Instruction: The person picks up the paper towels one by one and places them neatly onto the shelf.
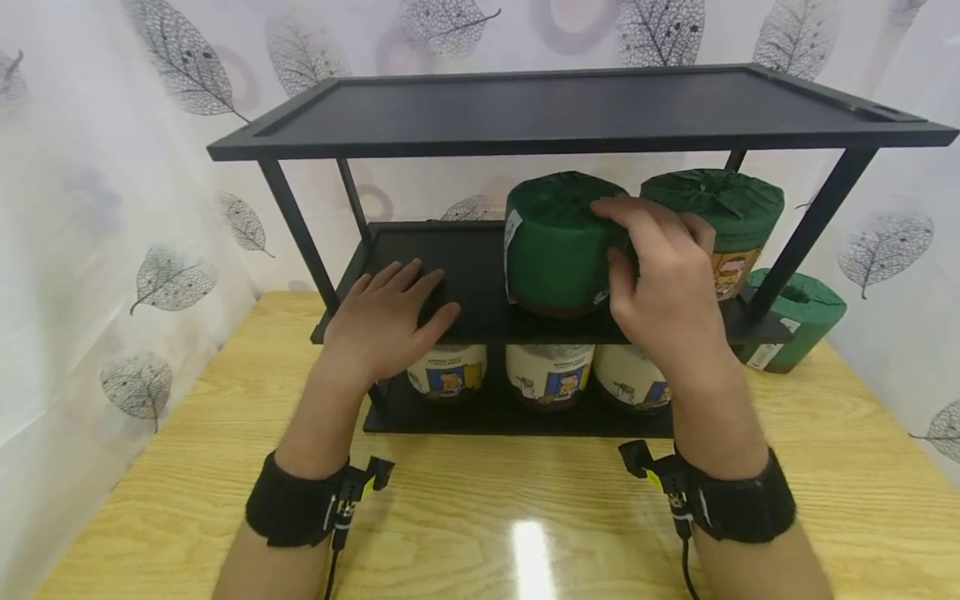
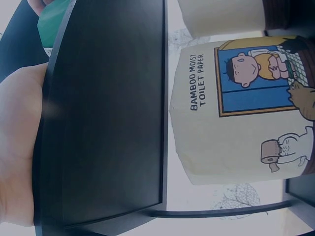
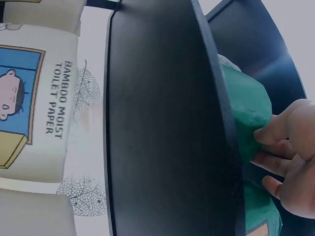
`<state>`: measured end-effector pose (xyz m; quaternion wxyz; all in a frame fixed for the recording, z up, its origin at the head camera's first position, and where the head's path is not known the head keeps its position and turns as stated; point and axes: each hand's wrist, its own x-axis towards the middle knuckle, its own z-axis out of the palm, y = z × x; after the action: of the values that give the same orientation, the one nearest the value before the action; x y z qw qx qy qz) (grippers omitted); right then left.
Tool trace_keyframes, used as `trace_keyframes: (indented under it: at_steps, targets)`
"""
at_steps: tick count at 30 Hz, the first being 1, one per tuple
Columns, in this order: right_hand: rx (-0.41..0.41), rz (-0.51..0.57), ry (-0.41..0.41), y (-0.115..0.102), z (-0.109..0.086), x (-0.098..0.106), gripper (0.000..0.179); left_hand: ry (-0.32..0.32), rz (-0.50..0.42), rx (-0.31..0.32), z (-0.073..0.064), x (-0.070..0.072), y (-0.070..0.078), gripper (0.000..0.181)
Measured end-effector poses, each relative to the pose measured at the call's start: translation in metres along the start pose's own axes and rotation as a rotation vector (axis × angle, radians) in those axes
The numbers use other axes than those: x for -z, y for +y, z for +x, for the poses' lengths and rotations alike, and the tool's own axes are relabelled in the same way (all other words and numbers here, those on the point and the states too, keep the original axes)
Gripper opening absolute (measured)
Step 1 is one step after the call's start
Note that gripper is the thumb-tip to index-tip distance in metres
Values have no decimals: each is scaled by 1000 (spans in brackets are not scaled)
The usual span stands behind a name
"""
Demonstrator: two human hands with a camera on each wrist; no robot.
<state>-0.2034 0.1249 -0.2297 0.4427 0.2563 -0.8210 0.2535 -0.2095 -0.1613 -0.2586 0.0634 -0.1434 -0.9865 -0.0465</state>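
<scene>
A toilet paper roll in green wrapping (image 1: pixel 558 250) stands upright on the middle shelf of a black rack (image 1: pixel 472 275). My right hand (image 1: pixel 671 267) grips its right side, with thumb and fingers at its upper edge; the right wrist view shows the fingertips on the green wrap (image 3: pixel 246 110). Behind that hand, a second green-wrapped roll (image 1: pixel 712 204) stands on the same shelf at the right. My left hand (image 1: pixel 386 321) rests palm down on the left part of this shelf, fingers spread, holding nothing.
The rack's top board (image 1: pixel 525 108) spans above both hands. Several cream-wrapped toilet paper rolls (image 1: pixel 551 375) stand on the bottom shelf. Another green roll (image 1: pixel 806 321) stands on the wooden table (image 1: pixel 450 517), right of the rack. A leaf-patterned curtain (image 1: pixel 172 208) hangs behind.
</scene>
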Motion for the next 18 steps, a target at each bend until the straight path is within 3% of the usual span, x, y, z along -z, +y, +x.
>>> trace_keyframes:
  at_steps: [18]
  targets:
    - [1, -10, 22, -3, -1, -3, 33, -3, 4, 4, 0, 0, 1, 67]
